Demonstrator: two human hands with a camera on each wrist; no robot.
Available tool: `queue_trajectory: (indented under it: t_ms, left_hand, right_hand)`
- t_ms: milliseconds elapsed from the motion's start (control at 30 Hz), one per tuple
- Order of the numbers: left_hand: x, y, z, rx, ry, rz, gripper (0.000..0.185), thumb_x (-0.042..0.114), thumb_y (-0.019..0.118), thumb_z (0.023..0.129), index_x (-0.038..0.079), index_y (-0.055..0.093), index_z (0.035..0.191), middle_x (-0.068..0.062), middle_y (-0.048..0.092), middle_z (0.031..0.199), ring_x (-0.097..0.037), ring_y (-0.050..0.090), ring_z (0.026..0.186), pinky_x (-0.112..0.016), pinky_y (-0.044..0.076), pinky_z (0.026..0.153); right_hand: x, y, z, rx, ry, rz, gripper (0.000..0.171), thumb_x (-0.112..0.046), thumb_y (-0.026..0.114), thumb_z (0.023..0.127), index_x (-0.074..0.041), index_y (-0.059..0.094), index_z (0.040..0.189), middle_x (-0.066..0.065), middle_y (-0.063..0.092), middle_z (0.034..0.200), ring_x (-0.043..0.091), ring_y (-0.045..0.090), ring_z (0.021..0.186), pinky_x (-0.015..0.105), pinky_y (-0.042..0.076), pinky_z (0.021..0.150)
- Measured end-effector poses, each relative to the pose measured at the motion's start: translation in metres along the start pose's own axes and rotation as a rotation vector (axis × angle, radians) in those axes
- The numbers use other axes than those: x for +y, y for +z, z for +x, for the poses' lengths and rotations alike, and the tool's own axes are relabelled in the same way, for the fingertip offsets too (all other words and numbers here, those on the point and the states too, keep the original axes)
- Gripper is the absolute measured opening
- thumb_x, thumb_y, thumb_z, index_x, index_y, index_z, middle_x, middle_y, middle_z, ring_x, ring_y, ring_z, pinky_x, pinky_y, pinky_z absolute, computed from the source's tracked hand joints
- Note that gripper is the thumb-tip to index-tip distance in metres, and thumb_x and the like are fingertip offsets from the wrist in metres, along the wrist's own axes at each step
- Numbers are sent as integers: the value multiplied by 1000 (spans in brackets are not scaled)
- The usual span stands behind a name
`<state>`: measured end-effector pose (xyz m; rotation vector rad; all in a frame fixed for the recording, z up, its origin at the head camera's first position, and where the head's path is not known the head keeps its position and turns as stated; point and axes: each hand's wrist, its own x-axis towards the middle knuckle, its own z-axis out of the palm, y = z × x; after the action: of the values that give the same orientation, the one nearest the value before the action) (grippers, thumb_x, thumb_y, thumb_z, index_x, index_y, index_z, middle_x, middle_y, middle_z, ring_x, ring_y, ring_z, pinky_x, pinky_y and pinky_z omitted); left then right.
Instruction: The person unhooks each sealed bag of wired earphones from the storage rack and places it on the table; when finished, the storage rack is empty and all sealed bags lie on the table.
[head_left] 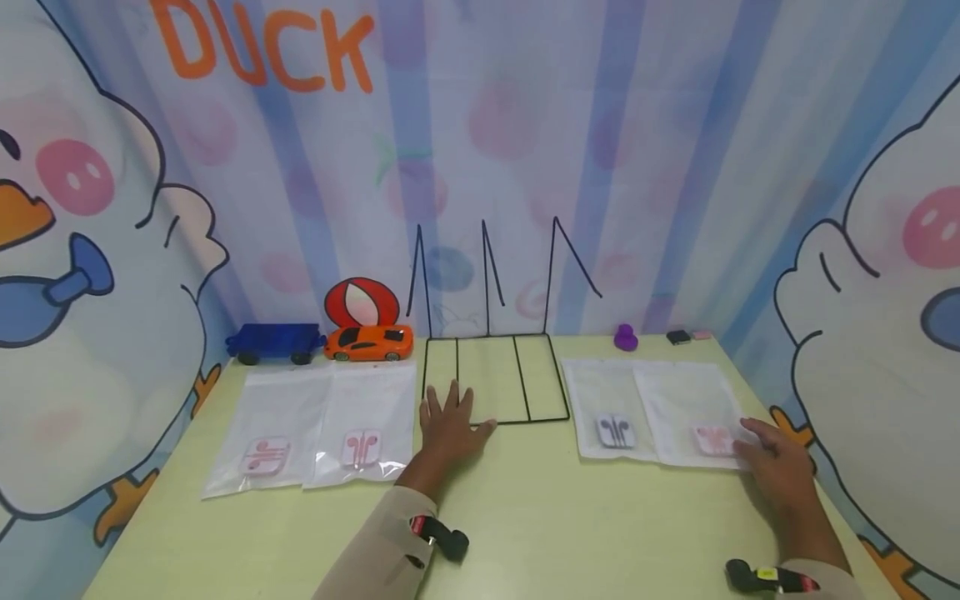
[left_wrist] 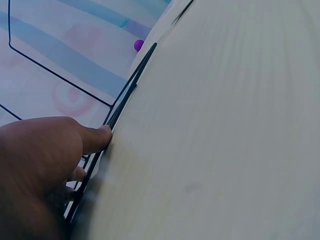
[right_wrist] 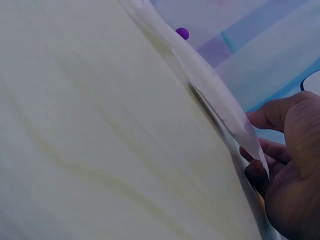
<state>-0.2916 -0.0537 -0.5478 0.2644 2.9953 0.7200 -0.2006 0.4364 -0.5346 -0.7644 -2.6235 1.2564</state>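
A black wire rack (head_left: 525,421) with three upright dividers stands at the middle back of the pale green table (head_left: 540,517). My left hand (head_left: 450,429) lies flat on the rack's front left corner, fingers straight. In the left wrist view the fingers (left_wrist: 95,137) rest against the rack's wire (left_wrist: 127,95). Two clear bags lie right of the rack, one with grey earphones (head_left: 615,431), one with pink earphones (head_left: 712,440). My right hand (head_left: 776,462) holds the pink bag's right edge. In the right wrist view that bag edge (right_wrist: 210,85) is raised, with my curled fingers (right_wrist: 257,172) at it.
Two more clear bags with pink earphones (head_left: 266,454) (head_left: 362,447) lie left of the rack. A blue toy truck (head_left: 273,342) and an orange toy car (head_left: 369,342) stand at the back left. A purple toy (head_left: 626,337) and a small black thing (head_left: 678,337) sit at the back right.
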Motion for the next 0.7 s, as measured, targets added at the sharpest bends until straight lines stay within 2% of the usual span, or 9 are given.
queue_trajectory:
  t_ms: [133,367,567,700]
  left_hand:
    - [0,0,0,13,-1,1,79,56,60,105,9,44,167,-19,25,182,-59,6,167,-69,9,135]
    - [1,0,2,16,6,25,79,58,60,105,10,47,166,-20,28,181,-59,10,167,-69,13,135]
    - [7,-4,4,85,32,38,70,48,68,103,4,58,156,-24,37,176,-59,17,165,-70,23,133]
    - [11,-11,3,130,78,67,70,45,72,102,4,58,156,-23,34,177,-58,17,166,-71,26,132]
  right_hand:
    - [-2,1,-1,44,-27,13,55,-20,58,109,-4,51,161,26,35,175,51,26,165,72,22,131]
    - [-1,7,-4,100,-118,-82,48,-15,59,107,3,58,152,33,45,166,55,35,158,72,28,128]
    - [2,8,-4,105,-144,-109,48,-15,60,106,4,58,150,33,44,166,56,36,156,73,28,128]
    - [0,7,-7,111,-183,-118,46,-14,62,106,4,59,148,34,44,165,56,34,157,73,25,129]
